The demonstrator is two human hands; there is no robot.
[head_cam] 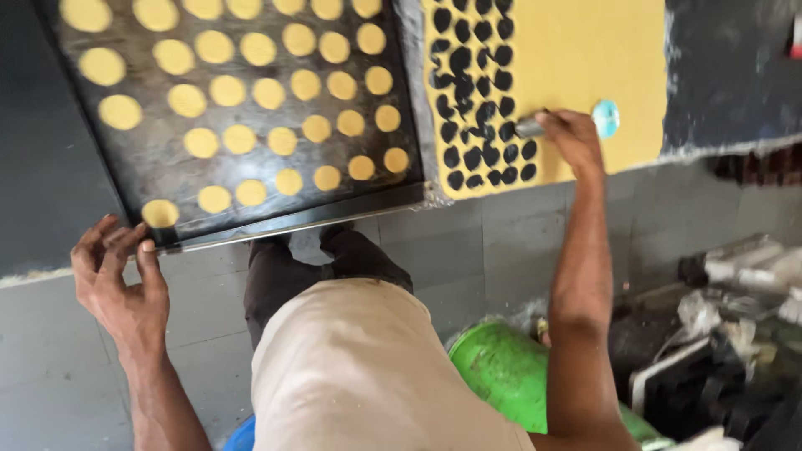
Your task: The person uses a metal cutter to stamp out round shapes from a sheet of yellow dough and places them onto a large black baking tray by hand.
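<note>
1. The right hand (571, 138) reaches up toward 1 o'clock and is clamped on a small metal round cutter (530, 127), which sits on the yellow dough sheet (585, 58).
2. The dough sheet lies flat on the dark bench (727, 75) at the upper right. Its left part is full of dark round holes, rows of them from the top edge down to the sheet's lower edge; the cutter stands at the right edge of that field of holes.
3. Just to the right of the right hand, at 3 o'clock from it, a small pale blue round thing (606, 118) rests on the dough.
4. The left hand (117, 267), at about 8 o'clock in the view, has its fingers bunched together, fingertips at the near left corner of the black baking tray (276, 219); whether it pinches anything I cannot tell.
5. The tray fills the upper left and carries rows of yellow dough discs (269, 93), lying apart from each other.
6. Below, at 5 o'clock, a green container (501, 372) stands on the grey tiled floor (468, 250) by the right forearm.
</note>
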